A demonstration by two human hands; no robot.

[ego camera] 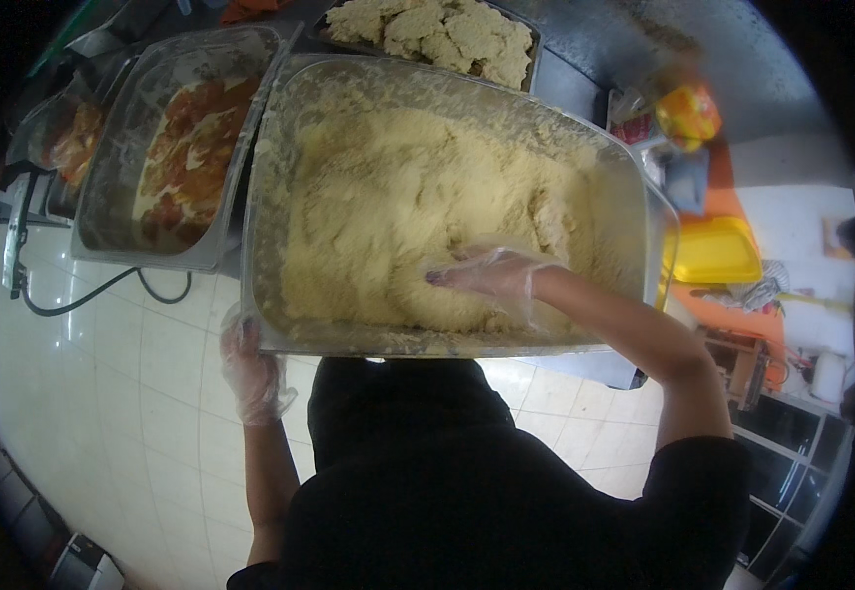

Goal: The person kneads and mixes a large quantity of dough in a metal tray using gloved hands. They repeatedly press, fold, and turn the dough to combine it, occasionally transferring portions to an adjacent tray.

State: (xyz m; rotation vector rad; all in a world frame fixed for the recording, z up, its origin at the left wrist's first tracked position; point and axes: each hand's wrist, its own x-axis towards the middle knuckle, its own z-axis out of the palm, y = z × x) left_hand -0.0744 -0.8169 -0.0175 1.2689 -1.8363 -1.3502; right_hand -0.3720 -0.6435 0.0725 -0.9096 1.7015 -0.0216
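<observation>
A large clear plastic tub stands in front of me, its bottom covered with pale yellow breading flour. My right hand, in a thin clear plastic glove, lies in the flour near the tub's front right part, fingers pointing left. Flour hides part of the fingers, and whether they hold anything does not show. My left hand, also gloved, is at the tub's front left corner, its fingers up against the rim. A lumpy floury mass rests in the flour beyond my right hand.
Left of the tub stands a clear container with orange-red marinated pieces in liquid. A bag of similar pieces is farther left. Behind, a tray holds flour-coated pieces. A yellow plastic container sits on an orange surface at right.
</observation>
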